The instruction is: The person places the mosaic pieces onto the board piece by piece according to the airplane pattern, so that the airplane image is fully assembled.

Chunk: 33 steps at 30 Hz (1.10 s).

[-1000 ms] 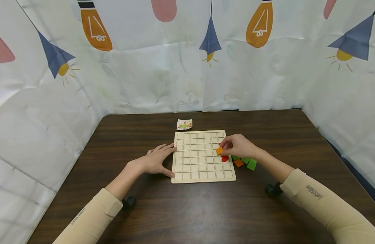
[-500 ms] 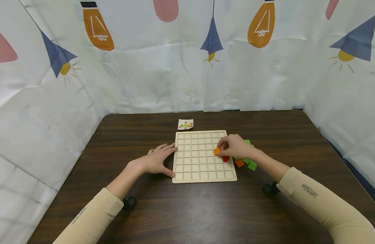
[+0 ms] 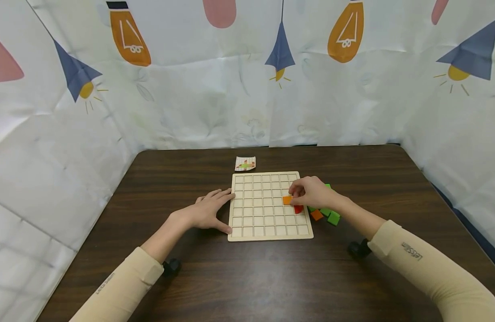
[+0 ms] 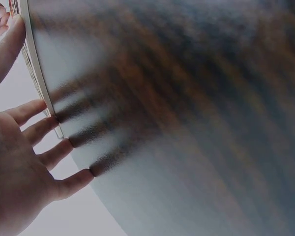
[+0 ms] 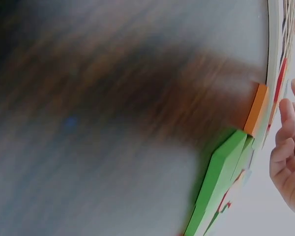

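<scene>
A pale wooden grid board [image 3: 252,210] lies on the table. My left hand [image 3: 207,211] has its fingers spread, fingertips and thumb against the board's left edge; in the left wrist view the same hand [image 4: 27,167] touches that edge. An orange square [image 3: 287,200] lies nearly flat on the right part of the grid. Curled fingers of my right hand [image 3: 313,193] pinch its right side, partly hiding it. Just below these fingers is a red piece [image 3: 298,209] on the board. The right hand [image 5: 290,157] stands past the board's edge in the right wrist view.
Several green pieces [image 3: 334,218] and an orange piece [image 3: 317,215] lie on the table at the board's right edge, partly under the right wrist. Behind the board is a small patterned card [image 3: 245,163]. A printed cloth [image 3: 215,103] hangs behind the brown table [image 3: 247,277].
The orange square, tilted in my right fingers before, has come down flat onto the grid after a small move left. The right hand has shifted slightly back to the right; the left hand stays put.
</scene>
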Motion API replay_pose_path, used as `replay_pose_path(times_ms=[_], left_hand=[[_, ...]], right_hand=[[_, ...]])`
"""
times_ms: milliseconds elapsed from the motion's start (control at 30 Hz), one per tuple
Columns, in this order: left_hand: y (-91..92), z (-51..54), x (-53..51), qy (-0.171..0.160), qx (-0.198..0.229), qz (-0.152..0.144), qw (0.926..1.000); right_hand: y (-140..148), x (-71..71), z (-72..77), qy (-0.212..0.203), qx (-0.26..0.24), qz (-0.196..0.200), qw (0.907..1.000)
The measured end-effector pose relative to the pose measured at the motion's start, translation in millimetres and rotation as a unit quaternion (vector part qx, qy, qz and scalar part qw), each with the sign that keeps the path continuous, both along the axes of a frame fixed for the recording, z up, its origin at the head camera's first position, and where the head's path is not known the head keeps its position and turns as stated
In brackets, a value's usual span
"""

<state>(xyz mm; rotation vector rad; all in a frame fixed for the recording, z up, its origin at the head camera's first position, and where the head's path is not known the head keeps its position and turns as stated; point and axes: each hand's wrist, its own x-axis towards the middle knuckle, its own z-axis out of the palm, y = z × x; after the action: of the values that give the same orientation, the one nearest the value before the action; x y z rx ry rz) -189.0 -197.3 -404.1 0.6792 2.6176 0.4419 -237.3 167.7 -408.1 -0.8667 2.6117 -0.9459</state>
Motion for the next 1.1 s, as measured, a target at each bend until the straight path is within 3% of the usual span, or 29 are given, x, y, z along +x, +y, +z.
replay_pose_path(times_ms=[567, 800, 1100], left_hand=[[-0.5, -0.7, -1.6, 0.006, 0.002, -0.003, 1.0000], [-0.4, -2.6, -2.4, 0.004, 0.001, -0.004, 1.0000], [-0.6, -0.6, -1.3, 0.004, 0.000, -0.001, 1.0000]], right_hand=[[52, -5.3, 3.6, -0.013, 0.009, -0.042, 0.9990], [64, -5.7, 3.0, -0.033, 0.024, -0.066, 0.9970], [71, -7.9, 3.9, -0.036, 0.042, -0.062, 0.9966]])
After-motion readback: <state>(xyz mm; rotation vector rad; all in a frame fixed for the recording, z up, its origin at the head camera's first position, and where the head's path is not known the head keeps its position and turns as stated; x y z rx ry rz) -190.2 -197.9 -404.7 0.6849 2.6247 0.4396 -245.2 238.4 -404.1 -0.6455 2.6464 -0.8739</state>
